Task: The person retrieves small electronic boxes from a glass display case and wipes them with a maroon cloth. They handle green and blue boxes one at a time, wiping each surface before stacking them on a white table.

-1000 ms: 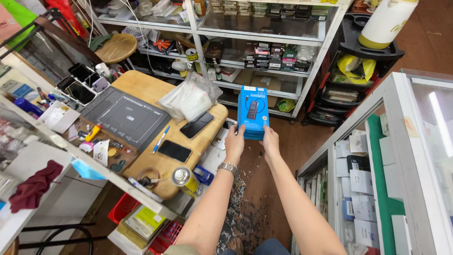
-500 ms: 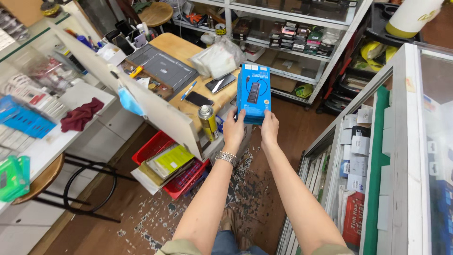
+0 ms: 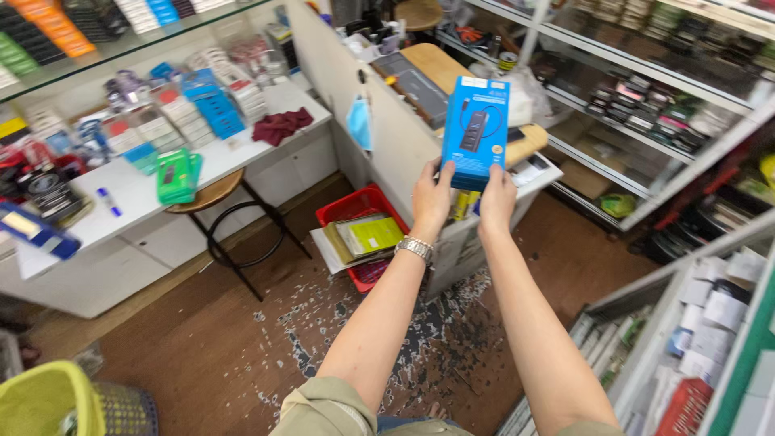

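Shop interior, seen from above: brown floor [image 3: 202, 347] with worn, flaking paint near the middle. White counter [image 3: 161, 202] along the left wall, stacked with small coloured packages; a dark red cloth [image 3: 281, 126] lies on it. Metal shelving [image 3: 646, 89] runs across the back right, loaded with small boxed goods. White workbench [image 3: 404, 137] stands in the centre, with a wooden top and a pale blue face mask [image 3: 359, 123] hanging on its side. Round stool [image 3: 216, 198] with black metal legs stands by the counter, a green package [image 3: 178, 176] resting on its seat. Red basket [image 3: 359, 211] on the floor beside the workbench holds papers and a yellow-green packet.

Both arms extend forward. Left hand [image 3: 432, 202], a metal watch [image 3: 415, 247] on its wrist, and right hand [image 3: 496, 202] hold a blue box [image 3: 475, 131] upright in the air in front of the workbench. Fingers of each hand are closed on the box's lower edge, thumbs on the near face.
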